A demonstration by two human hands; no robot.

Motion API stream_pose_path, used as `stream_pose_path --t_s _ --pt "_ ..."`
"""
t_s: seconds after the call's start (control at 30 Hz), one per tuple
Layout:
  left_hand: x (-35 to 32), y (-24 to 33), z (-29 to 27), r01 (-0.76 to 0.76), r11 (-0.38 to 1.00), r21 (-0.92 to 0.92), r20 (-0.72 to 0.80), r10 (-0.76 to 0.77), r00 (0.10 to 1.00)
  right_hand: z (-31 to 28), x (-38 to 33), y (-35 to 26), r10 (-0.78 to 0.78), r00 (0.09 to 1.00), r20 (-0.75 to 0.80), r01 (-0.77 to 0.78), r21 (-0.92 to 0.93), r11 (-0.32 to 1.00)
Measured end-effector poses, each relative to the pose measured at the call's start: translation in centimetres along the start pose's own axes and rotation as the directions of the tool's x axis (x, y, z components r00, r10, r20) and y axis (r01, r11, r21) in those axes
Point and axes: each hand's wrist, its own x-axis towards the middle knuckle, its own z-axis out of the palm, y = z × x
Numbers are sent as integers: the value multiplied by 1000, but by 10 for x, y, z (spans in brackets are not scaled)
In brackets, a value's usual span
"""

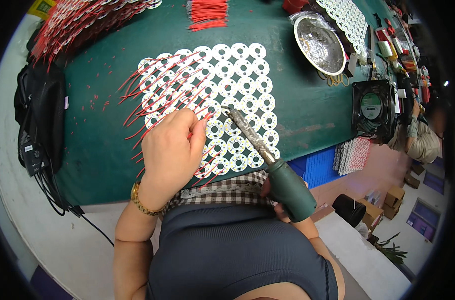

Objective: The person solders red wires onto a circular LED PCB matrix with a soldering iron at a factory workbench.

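Your left hand point(172, 145) pinches a red wire point(208, 115) over the round white boards point(242, 145), which reach close to the worktop's point(307, 100) near edge; your right hand point(282, 213) grips the soldering iron point(287, 187), handle beyond that edge. Open room separates boards from metal bowl point(332, 65) and black fan point(372, 107).

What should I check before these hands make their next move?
1. Left hand pinching a red wire: ok, seemingly at its fingertips.
2. Right hand on the soldering iron: ok, though mostly hidden behind the handle.
3. Iron's tip clear of the left hand: ok, close but apart.
4. Iron hot: cannot tell.
5. White round boards laid in rows: ok.
6. Wires on every board: not ok, right-hand columns look bare.
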Motion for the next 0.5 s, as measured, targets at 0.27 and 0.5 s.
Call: stream_pose_path --t_s 0.27,0.5 --pt "-19 3 -7 2 988 -153 -83 -15 996 -1 2 -11 33 994 -100 -14 188 982" --pt "-29 -3 6 -125 989 -83 -96 117 988 -11 -4 -8 145 989 37 -149 158 976"
